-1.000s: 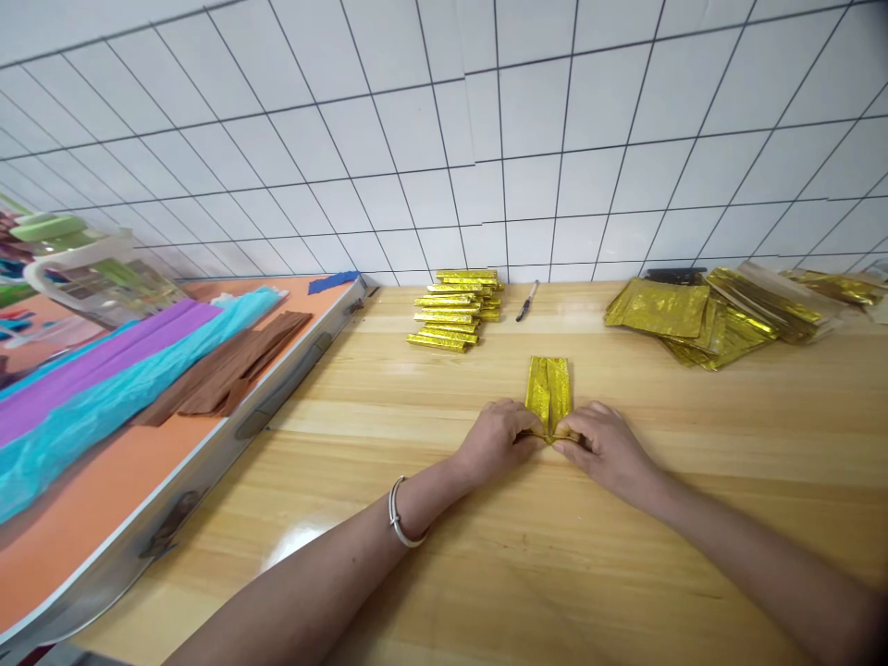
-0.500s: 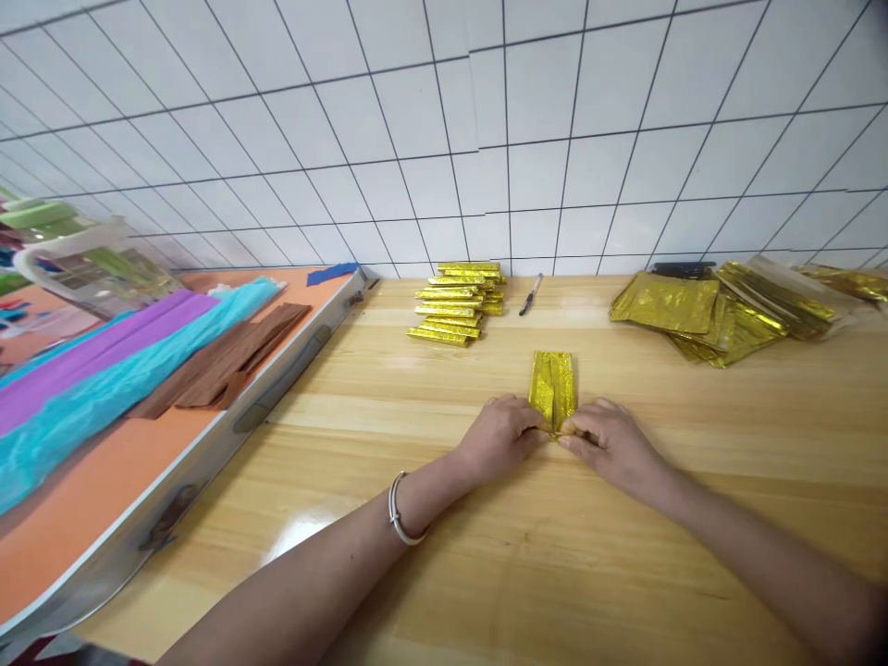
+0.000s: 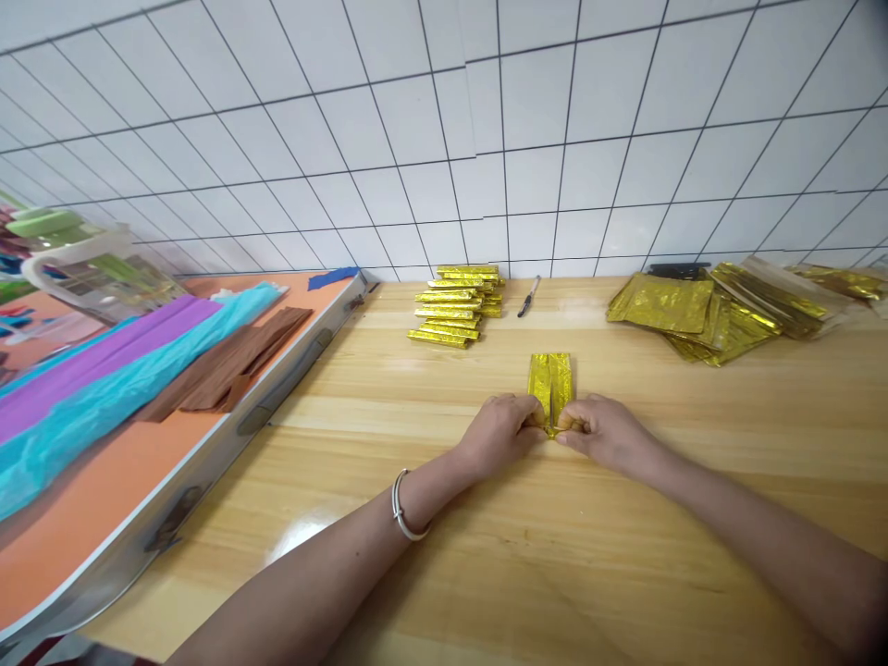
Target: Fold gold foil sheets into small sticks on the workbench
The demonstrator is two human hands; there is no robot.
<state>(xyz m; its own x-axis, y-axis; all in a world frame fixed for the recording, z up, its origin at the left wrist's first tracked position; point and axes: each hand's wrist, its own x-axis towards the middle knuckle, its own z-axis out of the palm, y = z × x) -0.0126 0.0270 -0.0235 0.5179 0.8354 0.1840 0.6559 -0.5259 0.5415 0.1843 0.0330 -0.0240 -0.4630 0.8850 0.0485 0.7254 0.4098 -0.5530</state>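
A sheet of gold foil paper (image 3: 551, 377) lies on the wooden table, its two sides folded in so that they meet along a middle slit. My left hand (image 3: 505, 427) pinches its near left corner between thumb and fingers. At the near right corner, my right hand (image 3: 602, 429) holds the same sheet in a matching pinch. The near edge of the foil looks turned up between the fingertips, which hide part of it. Behind it lies a pile of narrow folded gold strips (image 3: 454, 305), with a pen (image 3: 529, 296) to their right.
Flat gold foil sheets (image 3: 670, 305) and a clear plastic packet (image 3: 791, 294) lie at the back right. On the left, an orange-topped board (image 3: 159, 462) with a raised edge carries brown, turquoise and purple crepe paper (image 3: 159, 351) and a clear jug (image 3: 97, 264). A tiled wall stands behind.
Both hands keep their pinch on the foil. My fingers have shifted very slightly at its near edge, and the camera view has moved a little.
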